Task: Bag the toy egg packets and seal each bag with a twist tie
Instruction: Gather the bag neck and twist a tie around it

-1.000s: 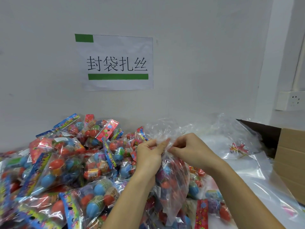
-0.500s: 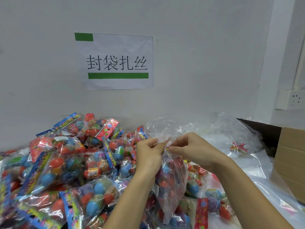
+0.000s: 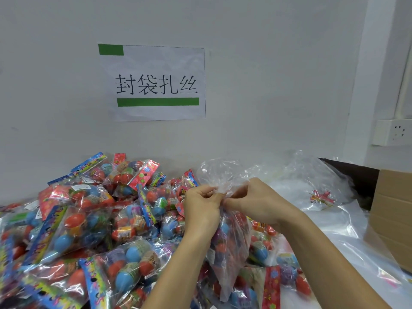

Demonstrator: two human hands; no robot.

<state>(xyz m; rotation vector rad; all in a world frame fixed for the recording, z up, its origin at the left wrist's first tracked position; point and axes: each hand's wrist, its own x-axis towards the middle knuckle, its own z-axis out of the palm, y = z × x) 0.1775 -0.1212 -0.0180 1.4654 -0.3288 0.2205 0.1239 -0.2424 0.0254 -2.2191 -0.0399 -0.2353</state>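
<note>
Both hands meet at the gathered neck of a clear plastic bag (image 3: pixel 229 248) held up over the pile, approx centre-right of the view. Left hand (image 3: pixel 201 208) has fingers curled in tight, pinching the bunched neck from the left; right hand (image 3: pixel 256 201) pinches the same spot from the right w/ thumb and fingertips, so both grips are narrow and closed on the plastic. Can't tell if a twist tie sits between the fingers, too small and hidden. Above the pinch the bag's loose top (image 3: pixel 220 172) flares out, crumpled. Below it the bag hangs down full of toy egg packets, red, blue and purple eggs showing thru the film, its bottom end down among the pile. Left and behind the hands lies a big heap of toy egg packets (image 3: pixel 93 224), each w/ coloured header cards, stacked up against the wall. To the right, well apart from the hands, a stack of empty clear bags (image 3: pixel 316 188) lies on the table, w/ a cardboard box (image 3: pixel 392 215) at the far right edge. On the wall: a paper sign (image 3: pixel 156 83) w/ green bars and black characters, plus a white socket (image 3: pixel 394 132) at the right.
</note>
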